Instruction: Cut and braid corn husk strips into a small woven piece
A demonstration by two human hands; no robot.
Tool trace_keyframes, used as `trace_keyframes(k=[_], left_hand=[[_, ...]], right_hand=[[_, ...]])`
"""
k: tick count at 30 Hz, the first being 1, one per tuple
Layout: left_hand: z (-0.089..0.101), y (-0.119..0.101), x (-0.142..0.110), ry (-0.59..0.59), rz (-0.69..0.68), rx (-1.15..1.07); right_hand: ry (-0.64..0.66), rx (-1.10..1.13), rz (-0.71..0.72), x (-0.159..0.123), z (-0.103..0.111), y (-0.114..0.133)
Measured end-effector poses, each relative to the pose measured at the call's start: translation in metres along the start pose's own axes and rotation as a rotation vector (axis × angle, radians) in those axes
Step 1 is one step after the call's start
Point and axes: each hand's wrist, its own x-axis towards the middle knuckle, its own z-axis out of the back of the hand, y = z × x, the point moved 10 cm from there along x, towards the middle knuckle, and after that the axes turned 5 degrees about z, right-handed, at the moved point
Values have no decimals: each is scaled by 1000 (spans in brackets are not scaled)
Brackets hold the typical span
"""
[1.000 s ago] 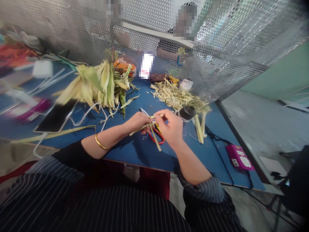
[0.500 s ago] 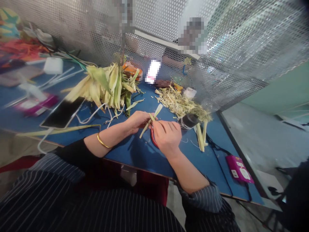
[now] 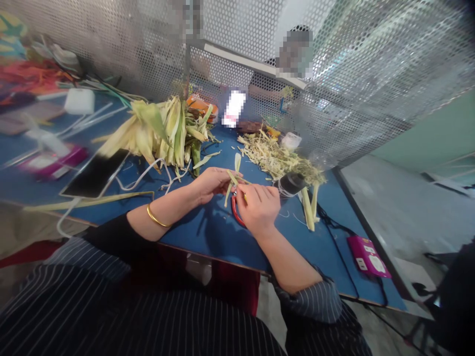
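Observation:
My left hand [image 3: 215,183] is closed on a small piece made of crossed corn husk strips [image 3: 237,163], pinched over the middle of the table. Against it, my right hand [image 3: 260,203] is closed round a tool with a curved red handle [image 3: 236,212]. A bit of metal and some yellow show by its fingers; whether it is pliers or scissors I cannot tell. The fingers partly hide where tool and husk meet. Just right of my right hand stands a dark spool of thread [image 3: 291,184].
A heap of corn husks [image 3: 174,128] lies at the back left, shredded husk [image 3: 274,155] at the back right. A phone with a cable [image 3: 94,173] is on the left, a lit phone [image 3: 234,108] at the back. A purple power strip [image 3: 369,257] sits right. Perforated metal mesh [image 3: 237,34] rises behind; a person is beyond it.
The husk piece has turned between my fingers, its pale tip now pointing more upright. My right hand has shifted slightly, and more of the tool's red handle shows.

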Motion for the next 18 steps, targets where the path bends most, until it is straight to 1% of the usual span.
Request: trace_keyframes(k=[4,7,10,13,15,18], left_hand=[[-1,-2,0,-25,-53,84],[-3,-4,1,-22,-92,132],[-6,-2,2,27,-63,105],[-7,0,1,78,-17,74],[-7,-1,0,82,-1,56],[-5,-2,0,65,9,47]], right_hand=[[-19,9,-28,-2,1,-5],[6,-2,-39,-3,-4,-8],[36,-3,-45,-4,-9,-10],[35,4,-66,-3,-10,-13],[43,14,-70,-2,-11,-14],[75,13,-33,1,-12,-11]])
